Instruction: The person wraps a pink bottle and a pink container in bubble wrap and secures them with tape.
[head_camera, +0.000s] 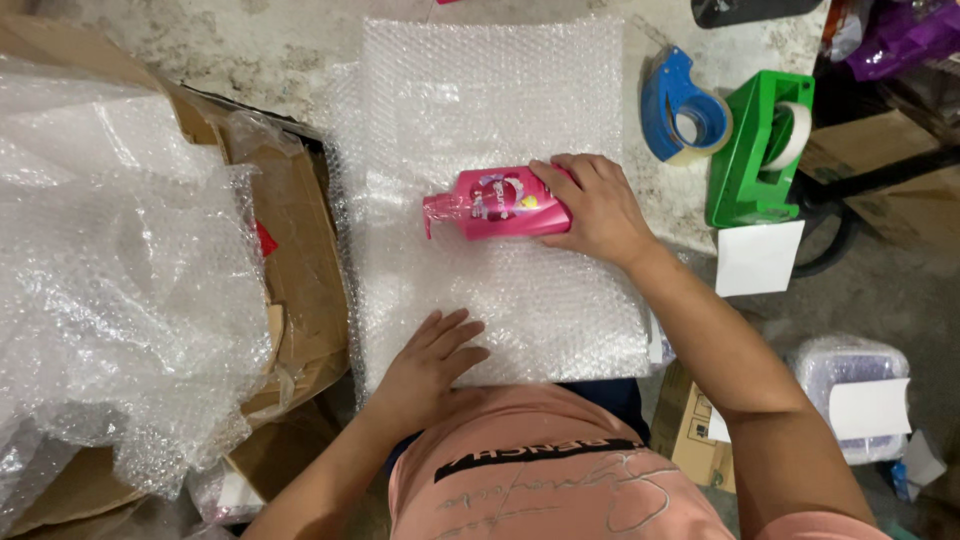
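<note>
I see the pink plastic pump bottle (503, 203) lying on its side mid-bench, long axis left-right, pump leftward. My right hand (595, 208) fingers curl round its base; my left hand (430, 362) lies spread on the clear bubble-wrap sheet (480, 100) near the bench's near edge.

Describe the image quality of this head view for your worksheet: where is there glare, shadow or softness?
Head view: even overhead light; white sheen glints on the bubble wrap sheet and the heaped wrap at left; the pink bottle under the right hand is sharp; the left hand casts little shadow; the right edge around the green tape dispenser turns dim.
</note>
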